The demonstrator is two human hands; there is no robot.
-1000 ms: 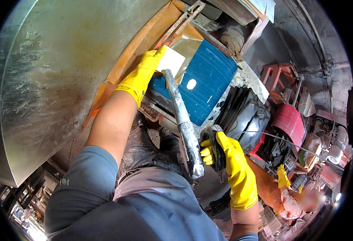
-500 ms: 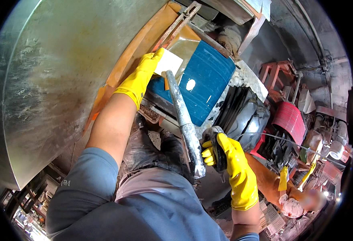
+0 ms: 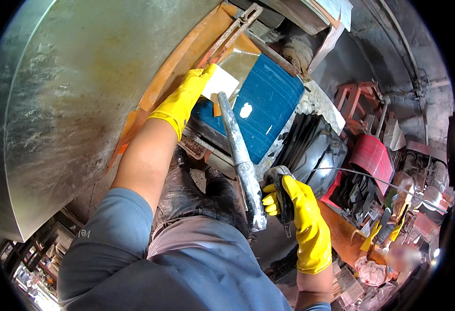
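My left hand (image 3: 186,96), in a yellow rubber glove, grips the edge of a flat white piece (image 3: 221,83) with its fingers closed. That piece is over the upper left part of a blue panel (image 3: 274,98). A grey-smeared pipe (image 3: 238,150) rises between my hands, its top end right by the white piece. On the right, my gloved right hand (image 3: 302,207) is closed round a dark, wet-looking block-like object (image 3: 282,194), its exact kind unclear. This object is beside the lower end of the pipe; some of my right fingers are hidden behind it.
A large curved metal sheet (image 3: 82,78) fills the left, edged by an orange strip (image 3: 157,88). Stacked black sheets (image 3: 310,140) stand right of the blue panel. A red curved guard (image 3: 372,160) and a co-worker in yellow gloves (image 3: 372,236) are farther right.
My right hand has lowered slightly with the dark object. My left hand still grips the white piece, barely shifted. The co-worker's gloved hands have moved.
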